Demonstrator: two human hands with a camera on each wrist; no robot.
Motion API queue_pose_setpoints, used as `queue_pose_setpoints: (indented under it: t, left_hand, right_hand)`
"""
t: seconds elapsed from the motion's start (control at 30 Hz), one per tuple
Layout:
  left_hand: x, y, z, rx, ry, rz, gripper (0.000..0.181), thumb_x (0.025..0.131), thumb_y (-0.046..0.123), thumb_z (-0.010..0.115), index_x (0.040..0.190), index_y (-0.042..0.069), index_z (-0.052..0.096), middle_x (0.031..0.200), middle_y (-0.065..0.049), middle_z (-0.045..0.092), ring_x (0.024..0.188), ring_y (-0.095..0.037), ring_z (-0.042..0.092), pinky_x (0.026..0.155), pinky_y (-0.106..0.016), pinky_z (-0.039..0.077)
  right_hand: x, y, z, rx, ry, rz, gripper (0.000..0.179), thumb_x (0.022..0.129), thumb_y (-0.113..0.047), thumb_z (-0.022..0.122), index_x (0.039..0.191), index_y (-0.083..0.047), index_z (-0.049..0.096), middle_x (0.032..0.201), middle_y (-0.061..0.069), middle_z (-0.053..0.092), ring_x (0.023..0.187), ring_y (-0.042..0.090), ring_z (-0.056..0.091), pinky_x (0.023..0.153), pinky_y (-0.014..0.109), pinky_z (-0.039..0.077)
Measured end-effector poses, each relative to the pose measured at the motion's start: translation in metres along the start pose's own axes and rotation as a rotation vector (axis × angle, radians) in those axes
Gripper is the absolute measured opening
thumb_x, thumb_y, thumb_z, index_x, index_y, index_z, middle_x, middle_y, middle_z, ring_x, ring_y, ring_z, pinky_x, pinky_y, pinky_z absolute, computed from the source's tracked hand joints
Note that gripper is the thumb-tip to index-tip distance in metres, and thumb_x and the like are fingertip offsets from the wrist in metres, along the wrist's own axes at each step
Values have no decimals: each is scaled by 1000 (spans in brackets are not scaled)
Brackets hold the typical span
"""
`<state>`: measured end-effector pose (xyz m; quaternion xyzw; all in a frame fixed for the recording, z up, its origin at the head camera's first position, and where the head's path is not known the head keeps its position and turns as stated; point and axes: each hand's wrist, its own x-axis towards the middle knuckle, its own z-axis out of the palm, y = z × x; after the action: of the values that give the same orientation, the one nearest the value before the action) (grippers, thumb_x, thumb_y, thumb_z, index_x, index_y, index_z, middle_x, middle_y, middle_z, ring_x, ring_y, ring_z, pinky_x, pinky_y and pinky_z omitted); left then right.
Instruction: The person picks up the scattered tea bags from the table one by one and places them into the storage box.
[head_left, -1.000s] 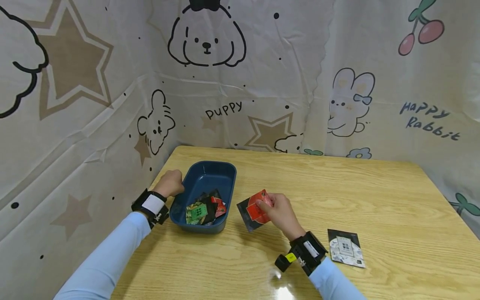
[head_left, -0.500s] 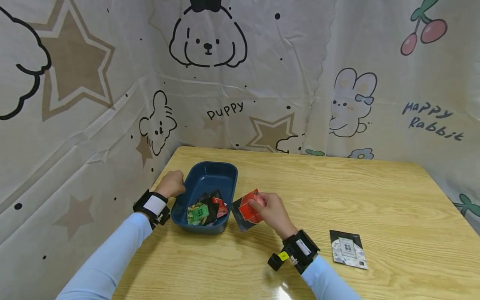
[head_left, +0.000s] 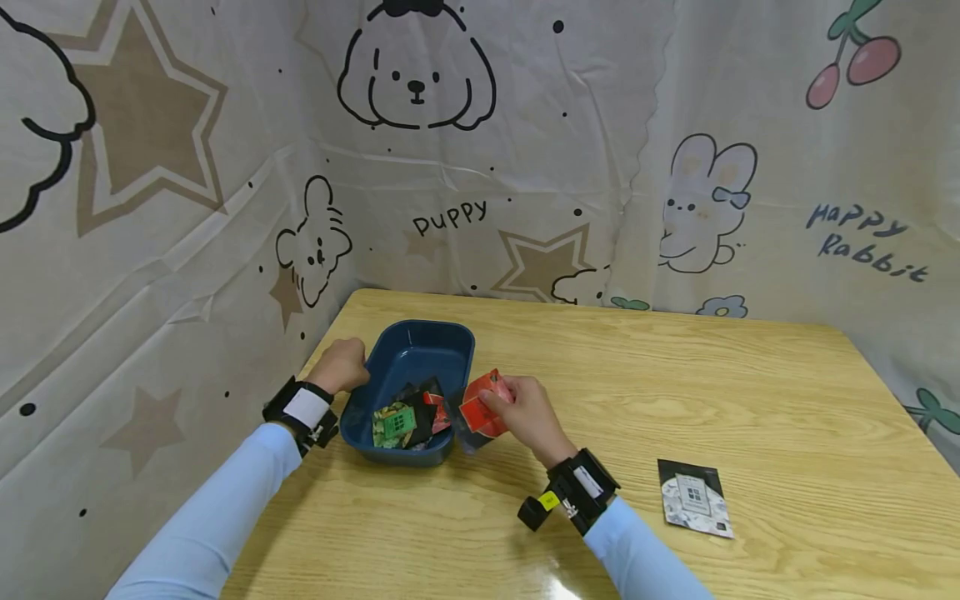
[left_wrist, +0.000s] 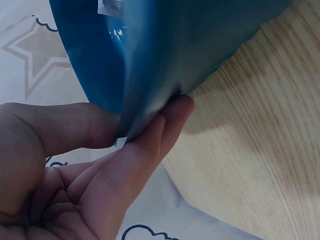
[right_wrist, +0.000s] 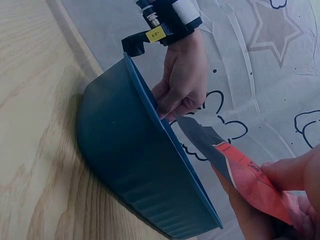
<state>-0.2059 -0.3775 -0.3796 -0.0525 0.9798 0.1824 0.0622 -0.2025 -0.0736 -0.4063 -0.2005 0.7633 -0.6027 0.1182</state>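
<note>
My left hand [head_left: 341, 367] pinches the left rim of a dark blue plastic basin [head_left: 420, 337]; in the left wrist view the thumb lies inside the wall and the fingers outside. Between thumb and fingers, my right hand [head_left: 531, 417] holds a red and black packet [head_left: 483, 407]. Its black end overlaps the basin's right rim in the head view, and in the right wrist view the packet [right_wrist: 245, 175] is tilted beside that rim. Inside the basin, at the near end, lie several packets, a green one [head_left: 394, 423] on top and a red one [head_left: 438, 412] beside it.
A black and white packet [head_left: 693, 497] lies flat on the wooden table [head_left: 637, 383], to the right of my right forearm. Printed cloth [head_left: 450, 167] hangs behind the table and along its left side.
My right hand has moved left with the red and black packet, from beside the basin to its right rim. My left hand has kept its grip on the basin.
</note>
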Motion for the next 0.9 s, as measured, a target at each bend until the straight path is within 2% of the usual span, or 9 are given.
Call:
queue_pose_setpoints:
  t: [0.07, 0.13, 0.3, 0.5, 0.67, 0.9]
  left_hand:
    - [-1, -1, 0, -2, -4, -4, 38, 75, -11, 51, 52, 14, 34, 50, 4, 22, 44, -9, 19, 43, -24, 21]
    - [-2, -2, -1, -2, -4, -4, 38, 74, -11, 51, 52, 14, 33, 50, 5, 22, 44, -9, 18, 43, -24, 21]
    - [-1, -4, 0, 11, 10, 11, 39, 74, -11, 51, 51, 15, 33, 50, 5, 21, 44, -9, 18, 43, -24, 21]
    - [1, -2, 0, 16, 10, 27, 39, 73, -11, 50, 51, 15, 33, 50, 6, 21, 45, -9, 17, 43, -23, 21]
    - [3, -2, -2, 7, -4, 24, 40, 73, -12, 51, 50, 15, 32, 48, 6, 22, 44, -9, 17, 42, -23, 21]
    - [6, -4, -3, 8, -25, 11, 39, 73, -11, 51, 49, 15, 34, 47, 6, 25, 42, -8, 21, 41, -23, 23]
  right_hand:
    - [3, -1, 3, -7, -10, -3, 20, 93, -13, 64, 104, 4, 69, 82, 10, 69, 64, 13, 58, 60, 27, 51]
    - [10, 8, 7, -5, -18, -16, 20, 93, -15, 64, 104, 1, 70, 81, 7, 69, 64, 12, 59, 59, 27, 50]
    - [17, 3, 13, 15, -43, -32, 19, 94, -15, 63, 103, 0, 70, 79, 7, 68, 63, 12, 58, 59, 26, 50]
    - [25, 1, 18, 3, -22, -20, 17, 93, -15, 64, 97, 1, 70, 73, 5, 65, 60, 11, 54, 55, 24, 45]
    - [30, 0, 23, -17, -25, -11, 17, 92, -16, 65, 95, 0, 70, 72, 4, 65, 59, 11, 56, 55, 25, 46]
    - [35, -3, 30, -24, -48, -40, 16, 93, -13, 64, 95, 1, 70, 74, 5, 67, 60, 10, 57, 55, 24, 47]
